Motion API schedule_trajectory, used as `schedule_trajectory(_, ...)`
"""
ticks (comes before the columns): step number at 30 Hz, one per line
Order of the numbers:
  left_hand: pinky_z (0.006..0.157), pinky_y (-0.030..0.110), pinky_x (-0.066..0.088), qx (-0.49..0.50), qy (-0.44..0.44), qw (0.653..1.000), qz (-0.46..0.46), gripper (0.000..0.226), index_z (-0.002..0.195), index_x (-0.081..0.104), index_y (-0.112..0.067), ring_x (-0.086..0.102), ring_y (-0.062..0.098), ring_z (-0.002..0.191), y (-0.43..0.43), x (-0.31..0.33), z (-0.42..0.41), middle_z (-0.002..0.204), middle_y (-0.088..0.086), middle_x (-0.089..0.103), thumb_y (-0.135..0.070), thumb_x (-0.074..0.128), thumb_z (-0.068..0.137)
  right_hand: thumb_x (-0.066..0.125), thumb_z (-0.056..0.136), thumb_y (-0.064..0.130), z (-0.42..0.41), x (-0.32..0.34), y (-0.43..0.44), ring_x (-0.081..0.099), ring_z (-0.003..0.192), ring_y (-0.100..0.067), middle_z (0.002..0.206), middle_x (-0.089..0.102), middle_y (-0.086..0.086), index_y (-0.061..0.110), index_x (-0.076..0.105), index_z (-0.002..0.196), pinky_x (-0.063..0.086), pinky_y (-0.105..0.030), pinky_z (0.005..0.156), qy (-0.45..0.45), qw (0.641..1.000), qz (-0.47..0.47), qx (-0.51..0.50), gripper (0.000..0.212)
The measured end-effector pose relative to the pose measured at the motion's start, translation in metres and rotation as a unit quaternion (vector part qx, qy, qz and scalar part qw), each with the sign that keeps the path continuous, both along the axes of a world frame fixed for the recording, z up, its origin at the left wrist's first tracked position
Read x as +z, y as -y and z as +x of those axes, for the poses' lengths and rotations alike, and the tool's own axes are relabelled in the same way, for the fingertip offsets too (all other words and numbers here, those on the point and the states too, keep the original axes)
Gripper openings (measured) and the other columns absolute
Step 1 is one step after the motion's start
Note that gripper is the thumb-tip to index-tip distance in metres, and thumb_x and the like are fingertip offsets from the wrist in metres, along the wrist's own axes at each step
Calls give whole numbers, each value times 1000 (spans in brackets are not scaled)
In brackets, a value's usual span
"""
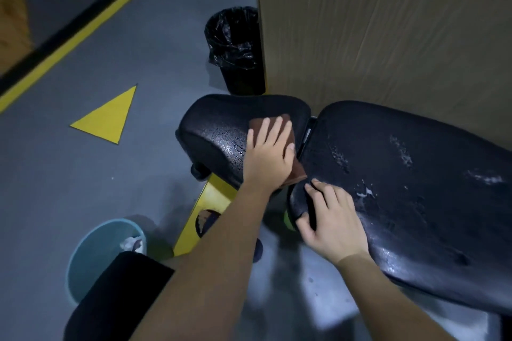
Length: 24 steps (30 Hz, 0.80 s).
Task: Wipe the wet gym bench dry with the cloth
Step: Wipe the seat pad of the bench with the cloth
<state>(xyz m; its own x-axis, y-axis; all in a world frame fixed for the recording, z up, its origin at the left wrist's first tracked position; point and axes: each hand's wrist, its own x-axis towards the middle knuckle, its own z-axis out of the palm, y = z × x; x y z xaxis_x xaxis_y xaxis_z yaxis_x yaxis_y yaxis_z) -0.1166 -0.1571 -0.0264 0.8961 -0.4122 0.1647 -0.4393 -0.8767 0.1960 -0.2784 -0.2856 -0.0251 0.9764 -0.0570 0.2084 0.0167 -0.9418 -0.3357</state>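
The gym bench has two black padded parts: a small seat pad [216, 130] on the left and a long back pad [415, 196] on the right, both beaded with water. A folded brown cloth [277, 120] lies on the seat pad's right end. My left hand [268, 155] presses flat on the cloth with straight fingers. My right hand [329, 224] holds the near-left corner of the back pad, thumb curled under its edge and fingers on top.
A yellow bench frame [205, 207] runs beneath the pads. A black lined bin [238, 50] stands beyond the seat against a wooden panel [388, 30]. A light blue bucket [91, 252] sits on the grey floor at near left, beside a yellow floor triangle [108, 116].
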Motion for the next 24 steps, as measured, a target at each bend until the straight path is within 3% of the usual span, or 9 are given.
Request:
schedule_trajectory(3, 125, 51, 16, 95, -21, 995, 4, 59, 159, 31, -30, 19, 18, 155, -23, -2, -29, 167, -6, 28, -45, 31, 102, 55, 83, 29, -2, 3, 2, 53, 116, -33, 134, 60, -14, 5, 62, 132, 42, -42, 102, -18, 1000, 5, -1, 55)
schedule_trajectory(6, 126, 51, 9, 125, -51, 991, 0, 61, 161, 21, -32, 9, 17, 157, -51, -3, -35, 170, -7, 18, -49, 23, 102, 54, 86, 30, -4, 6, 4, 53, 118, -33, 137, 59, -14, 5, 60, 134, 41, -42, 103, -33, 999, -15, 15, 55)
schedule_trajectory(12, 126, 56, 4, 162, -84, 983, 8, 57, 162, 17, -33, 6, 20, 157, -84, 3, 48, 171, -6, 14, -47, 22, 107, 57, 79, 30, 1, 4, 1, 55, 116, -34, 132, 61, -15, 3, 64, 129, 41, -43, 103, -27, 1000, -9, 10, 57)
schedule_trajectory(17, 125, 56, 2, 132, -78, 987, 53, 55, 161, 20, -35, 9, 20, 157, -65, 4, 124, 169, -10, 19, -46, 21, 107, 59, 78, 29, 5, -6, 2, 55, 120, -33, 131, 62, -16, 2, 66, 127, 39, -44, 107, 2, 1000, 0, 16, 56)
schedule_trajectory(24, 126, 55, 10, -27, -72, 994, 82, 59, 162, 16, -30, 23, 19, 154, 22, 10, 148, 165, -8, 32, -48, 21, 106, 60, 74, 29, 7, -10, 2, 54, 119, -32, 130, 64, -16, 2, 66, 127, 42, -45, 107, 7, 1000, -14, 21, 60)
